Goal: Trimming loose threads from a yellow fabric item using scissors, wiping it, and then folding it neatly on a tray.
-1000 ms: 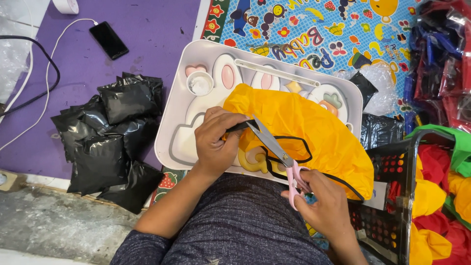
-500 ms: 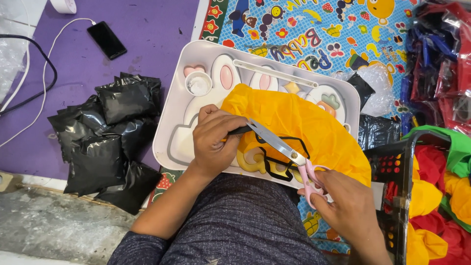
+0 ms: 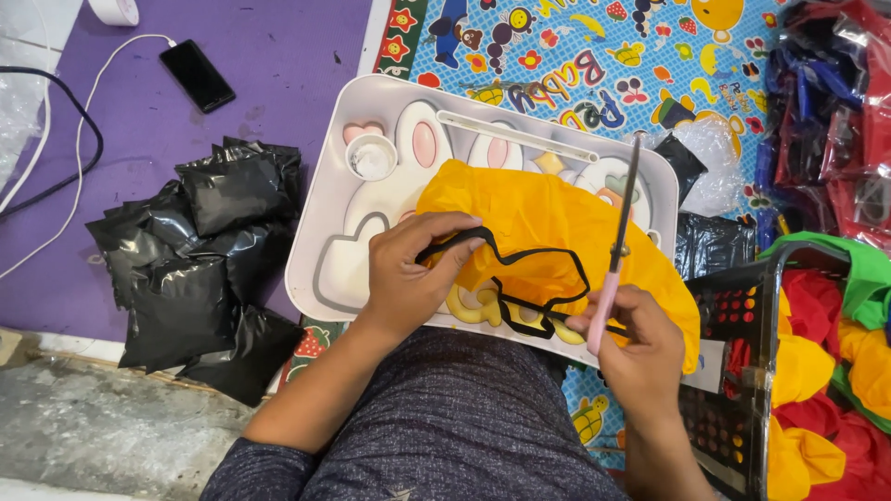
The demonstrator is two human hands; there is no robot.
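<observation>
An orange-yellow cloth (image 3: 538,223) with a black strap (image 3: 538,278) lies on a white rabbit-patterned tray (image 3: 325,232). My left hand (image 3: 408,274) presses on the cloth's near left side and pinches the strap. My right hand (image 3: 631,343) grips pink-handled scissors (image 3: 620,246), whose closed blades point up and away over the cloth.
Several black plastic packets (image 3: 200,260) are piled left of the tray on a purple mat. A phone (image 3: 197,76) with a white cable lies farther back. A black basket (image 3: 742,362) holding red, yellow and green cloths stands at the right. A colourful play mat (image 3: 594,56) lies beyond.
The scissors swung from lying across the cloth toward my left hand to pointing upright and away. My right hand moved right and up. My left hand stayed on the cloth.
</observation>
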